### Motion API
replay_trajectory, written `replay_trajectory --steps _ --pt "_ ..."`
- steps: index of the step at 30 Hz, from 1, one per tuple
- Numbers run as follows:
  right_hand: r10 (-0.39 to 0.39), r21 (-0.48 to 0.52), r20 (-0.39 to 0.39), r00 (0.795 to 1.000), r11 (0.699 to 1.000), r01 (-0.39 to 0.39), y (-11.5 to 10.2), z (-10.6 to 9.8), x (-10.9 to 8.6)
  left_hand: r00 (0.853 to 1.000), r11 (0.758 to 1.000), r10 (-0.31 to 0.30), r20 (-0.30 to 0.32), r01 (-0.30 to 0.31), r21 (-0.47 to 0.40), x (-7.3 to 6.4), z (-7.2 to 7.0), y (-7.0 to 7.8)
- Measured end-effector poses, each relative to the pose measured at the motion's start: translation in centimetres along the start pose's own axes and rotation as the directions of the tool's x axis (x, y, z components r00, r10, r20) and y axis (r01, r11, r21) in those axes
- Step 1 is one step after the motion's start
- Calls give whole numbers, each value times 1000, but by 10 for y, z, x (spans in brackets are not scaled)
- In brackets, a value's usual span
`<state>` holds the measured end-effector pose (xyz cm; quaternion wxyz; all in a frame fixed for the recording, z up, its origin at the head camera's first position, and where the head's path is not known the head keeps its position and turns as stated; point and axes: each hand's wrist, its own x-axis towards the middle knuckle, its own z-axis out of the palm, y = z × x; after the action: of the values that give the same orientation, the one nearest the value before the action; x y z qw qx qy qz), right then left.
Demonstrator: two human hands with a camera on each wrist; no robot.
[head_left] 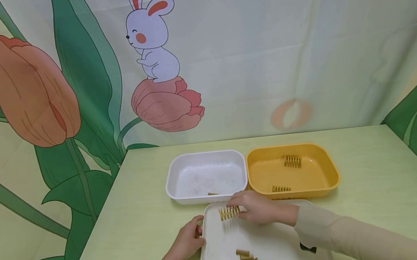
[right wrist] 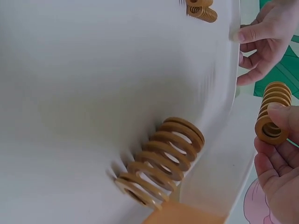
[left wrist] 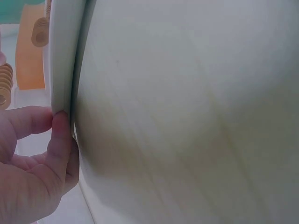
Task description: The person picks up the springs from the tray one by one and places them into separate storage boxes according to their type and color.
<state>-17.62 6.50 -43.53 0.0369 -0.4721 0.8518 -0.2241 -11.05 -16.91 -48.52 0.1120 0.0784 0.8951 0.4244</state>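
My right hand (head_left: 255, 207) pinches a gold-coloured coil spring (head_left: 229, 213) between thumb and fingers, over the far left part of the white tray (head_left: 279, 235). In the right wrist view this held spring (right wrist: 274, 112) stands out past the tray's rim. My left hand (head_left: 189, 239) grips the tray's left edge, with its thumb and a finger at the rim (left wrist: 63, 84) in the left wrist view. Another thick spring (right wrist: 161, 161) lies on the tray near its far edge, hidden by the right arm in the head view. Several smaller springs (head_left: 244, 254) lie nearer on the tray.
Behind the tray stand a white bin (head_left: 206, 200) with a small spring (head_left: 213, 193) inside and a yellow bin (head_left: 295, 195) to its right. The yellow bin has larger springs (head_left: 293, 162) in it. A printed curtain (head_left: 247, 66) hangs behind the table (head_left: 135, 210).
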Motion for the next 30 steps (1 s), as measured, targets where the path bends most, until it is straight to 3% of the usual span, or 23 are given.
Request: replay_trajectory --steps 11,30 --pt "-41 -5 -51 998 999 41 5 -10 -2 1000 1000 -3 -3 3 2 0 0 0" --pt "-12 -31 -65 998 999 10 11 -19 -7 1000 1000 -5 -3 5 2 -1 1 1"
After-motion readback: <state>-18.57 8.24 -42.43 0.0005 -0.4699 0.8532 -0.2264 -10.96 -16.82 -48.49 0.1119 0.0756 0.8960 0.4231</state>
